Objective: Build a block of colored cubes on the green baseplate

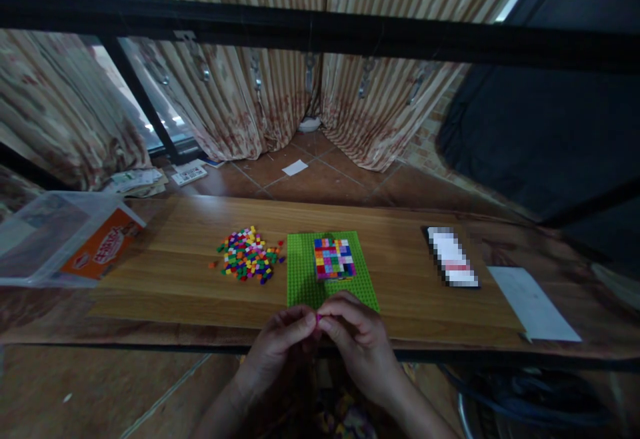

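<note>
A tiny magenta toy brick (318, 318) is pinched between the fingertips of both hands, just over the near edge of the table. My left hand (280, 346) is closed on it from the left, and my right hand (361, 340) grips it from the right. Behind the fingers lies a green studded baseplate (300, 266), its near edge partly covered by the hands. A multicoloured block of joined bricks (334, 259) stands on the plate, right of its middle. To the left of the plate a loose pile of small coloured bricks (249, 254) is spread on the wood.
A clear plastic box (45, 226) with an orange label stands at the table's left end. On the right lie a phone-like object (453, 257), its face pixelated, and a white sheet (535, 304). A dark metal bar (280, 22) crosses above the table's far side.
</note>
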`<state>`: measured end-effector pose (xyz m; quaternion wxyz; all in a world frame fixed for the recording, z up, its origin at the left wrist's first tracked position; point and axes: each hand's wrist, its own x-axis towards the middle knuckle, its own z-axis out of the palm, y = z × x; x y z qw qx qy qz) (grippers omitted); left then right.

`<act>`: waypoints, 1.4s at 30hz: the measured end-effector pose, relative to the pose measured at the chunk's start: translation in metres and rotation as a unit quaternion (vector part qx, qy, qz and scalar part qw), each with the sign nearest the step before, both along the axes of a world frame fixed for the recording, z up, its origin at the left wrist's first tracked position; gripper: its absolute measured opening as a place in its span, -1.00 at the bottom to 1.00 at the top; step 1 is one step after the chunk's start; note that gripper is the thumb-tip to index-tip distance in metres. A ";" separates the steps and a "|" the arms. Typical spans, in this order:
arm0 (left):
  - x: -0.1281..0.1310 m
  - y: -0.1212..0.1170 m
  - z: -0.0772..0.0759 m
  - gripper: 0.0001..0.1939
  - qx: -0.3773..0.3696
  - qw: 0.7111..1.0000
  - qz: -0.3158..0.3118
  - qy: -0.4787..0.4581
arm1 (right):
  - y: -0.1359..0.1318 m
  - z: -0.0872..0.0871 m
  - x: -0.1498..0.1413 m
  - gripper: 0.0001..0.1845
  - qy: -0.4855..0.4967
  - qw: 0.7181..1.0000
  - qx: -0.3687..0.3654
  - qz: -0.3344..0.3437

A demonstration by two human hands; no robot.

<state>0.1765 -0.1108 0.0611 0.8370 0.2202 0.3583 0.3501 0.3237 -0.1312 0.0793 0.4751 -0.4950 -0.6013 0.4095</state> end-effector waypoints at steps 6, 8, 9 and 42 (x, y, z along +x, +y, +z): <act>-0.003 0.008 0.010 -0.69 0.020 0.998 -0.042 0.031 | 0.006 0.004 0.006 -0.85 0.072 0.995 -0.056 0.032; -0.005 0.011 0.011 -0.69 0.022 0.998 -0.044 0.035 | 0.009 0.007 0.008 -0.83 0.080 0.994 -0.064 0.042; -0.005 0.012 0.010 -0.70 0.022 0.998 -0.042 0.039 | 0.011 0.009 0.010 -0.83 0.081 0.994 -0.064 0.040; -0.059 0.035 -0.030 -0.57 0.120 0.913 0.067 0.385 | 0.130 -0.039 0.063 -0.85 -0.213 0.973 0.030 -0.086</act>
